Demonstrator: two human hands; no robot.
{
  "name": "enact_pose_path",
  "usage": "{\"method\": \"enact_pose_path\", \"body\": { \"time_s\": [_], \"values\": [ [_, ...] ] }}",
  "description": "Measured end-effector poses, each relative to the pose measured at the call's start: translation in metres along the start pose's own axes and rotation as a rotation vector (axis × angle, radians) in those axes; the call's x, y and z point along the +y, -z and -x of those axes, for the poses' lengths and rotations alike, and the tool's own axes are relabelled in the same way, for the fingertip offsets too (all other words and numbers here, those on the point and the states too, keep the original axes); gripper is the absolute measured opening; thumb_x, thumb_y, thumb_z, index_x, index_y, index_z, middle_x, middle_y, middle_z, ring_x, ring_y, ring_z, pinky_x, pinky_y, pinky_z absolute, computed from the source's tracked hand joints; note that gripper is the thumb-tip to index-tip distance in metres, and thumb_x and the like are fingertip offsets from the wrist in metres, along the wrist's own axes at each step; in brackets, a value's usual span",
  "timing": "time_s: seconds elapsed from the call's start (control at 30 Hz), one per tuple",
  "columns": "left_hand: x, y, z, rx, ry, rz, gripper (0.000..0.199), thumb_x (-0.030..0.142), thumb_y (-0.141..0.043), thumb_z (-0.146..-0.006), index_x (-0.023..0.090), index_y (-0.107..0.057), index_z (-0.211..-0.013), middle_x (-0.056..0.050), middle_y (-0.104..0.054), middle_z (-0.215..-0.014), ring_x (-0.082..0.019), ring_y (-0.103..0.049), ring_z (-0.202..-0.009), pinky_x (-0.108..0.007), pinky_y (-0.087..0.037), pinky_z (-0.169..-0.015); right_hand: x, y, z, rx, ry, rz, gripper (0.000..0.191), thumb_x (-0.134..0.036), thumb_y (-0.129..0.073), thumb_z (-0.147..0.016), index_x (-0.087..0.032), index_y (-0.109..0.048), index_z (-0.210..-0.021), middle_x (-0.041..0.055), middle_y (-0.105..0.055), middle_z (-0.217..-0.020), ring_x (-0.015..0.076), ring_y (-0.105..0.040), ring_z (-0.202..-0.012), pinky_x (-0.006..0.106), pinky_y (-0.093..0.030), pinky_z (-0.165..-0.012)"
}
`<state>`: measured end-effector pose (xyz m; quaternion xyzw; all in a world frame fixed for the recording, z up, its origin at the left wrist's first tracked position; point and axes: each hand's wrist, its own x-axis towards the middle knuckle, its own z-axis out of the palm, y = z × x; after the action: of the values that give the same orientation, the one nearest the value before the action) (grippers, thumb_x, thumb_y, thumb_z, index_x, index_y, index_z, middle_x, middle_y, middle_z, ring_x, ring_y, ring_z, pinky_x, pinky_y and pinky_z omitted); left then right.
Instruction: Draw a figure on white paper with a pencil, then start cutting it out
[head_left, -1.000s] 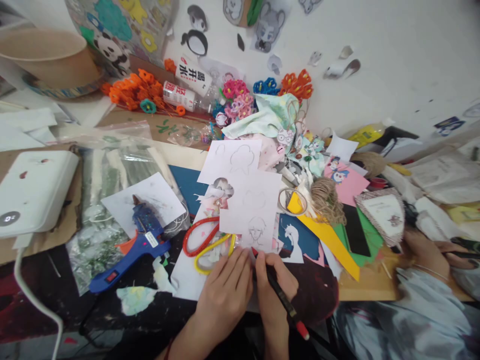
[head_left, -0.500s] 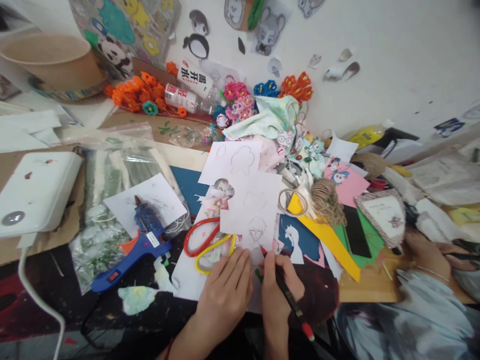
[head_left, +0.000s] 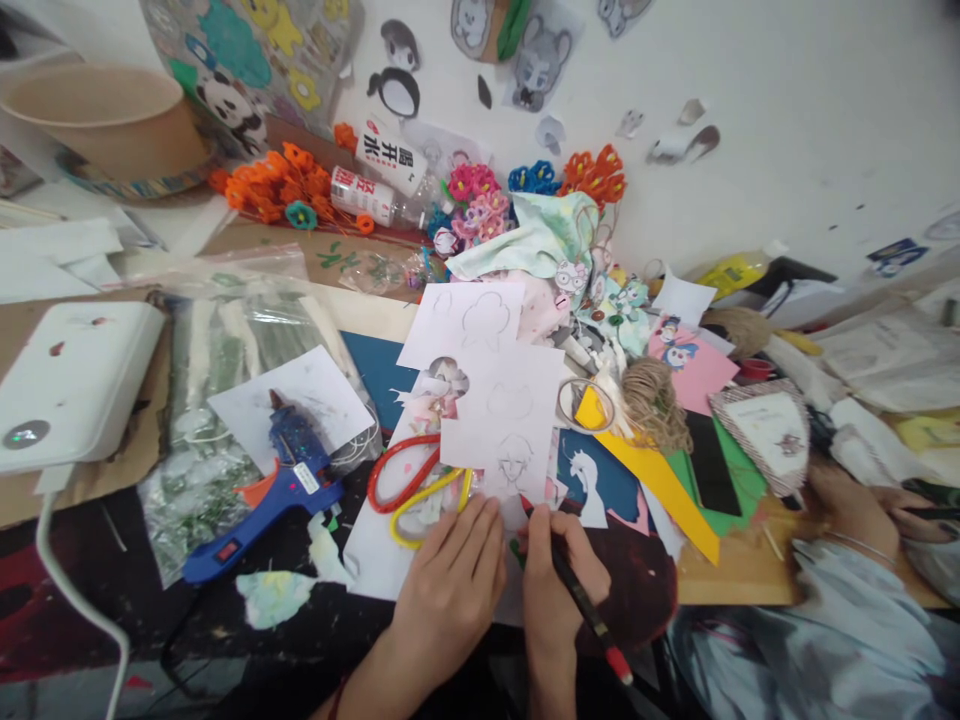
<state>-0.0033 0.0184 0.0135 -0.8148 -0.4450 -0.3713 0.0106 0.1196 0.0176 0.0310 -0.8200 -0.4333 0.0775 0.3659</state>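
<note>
Black pencil [head_left: 589, 612] gripped in the right hand [head_left: 553, 572]; left hand [head_left: 450, 575] flat, palm down. Ahead of both, sketched paper [head_left: 502, 415], 2 loops [head_left: 409, 441] crowding its left; farther left, blue glue gun [head_left: 289, 500]; beyond, orange flowers [head_left: 281, 185].

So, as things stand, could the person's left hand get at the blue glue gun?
Probably yes. The left hand lies flat, seemingly gripping nothing, and the glue gun sits uncovered to its left; a pale scrap and white paper lie between, apparently too low to block the way.
</note>
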Motion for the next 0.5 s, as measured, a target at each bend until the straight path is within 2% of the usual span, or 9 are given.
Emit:
{"method": "enact_pose_path", "body": {
  "time_s": [0.23, 0.4, 0.5],
  "values": [
    [-0.001, 0.000, -0.001, 0.005, 0.001, 0.005, 0.026, 0.010, -0.054, -0.095, 0.004, -0.071, -0.114, -0.012, -0.074, -0.122, -0.024, -0.066, -0.118, -0.037, -0.037, -0.113, 0.011, -0.001, -0.004, -0.039, 0.102, -0.030, 0.042, -0.058, -0.057, -0.086, -0.033, -0.062, -0.053, 0.0033, -0.063, -0.050, 0.0174, -0.058, -0.041, 0.032, -0.045, -0.042],
    [-0.001, 0.001, -0.001, 0.000, 0.004, 0.006, 0.026, 0.011, -0.054, -0.096, 0.004, -0.070, -0.115, -0.011, -0.074, -0.121, -0.024, -0.066, -0.118, -0.037, -0.039, -0.111, 0.017, -0.002, -0.007, -0.005, 0.253, -0.149, 0.031, -0.044, -0.066, -0.087, -0.032, -0.065, -0.058, 0.0038, -0.062, -0.048, 0.0178, -0.057, -0.040, 0.032, -0.039, -0.037],
    [-0.001, 0.001, -0.001, -0.008, -0.002, -0.002, 0.026, 0.012, -0.054, -0.096, 0.005, -0.070, -0.116, -0.011, -0.074, -0.121, -0.024, -0.066, -0.118, -0.038, -0.040, -0.109, 0.017, -0.003, -0.006, 0.004, 0.226, -0.209, 0.027, -0.040, -0.067, -0.088, -0.033, -0.066, -0.062, 0.0027, -0.061, -0.048, 0.0177, -0.056, -0.039, 0.032, -0.037, -0.036]
  ]
}}
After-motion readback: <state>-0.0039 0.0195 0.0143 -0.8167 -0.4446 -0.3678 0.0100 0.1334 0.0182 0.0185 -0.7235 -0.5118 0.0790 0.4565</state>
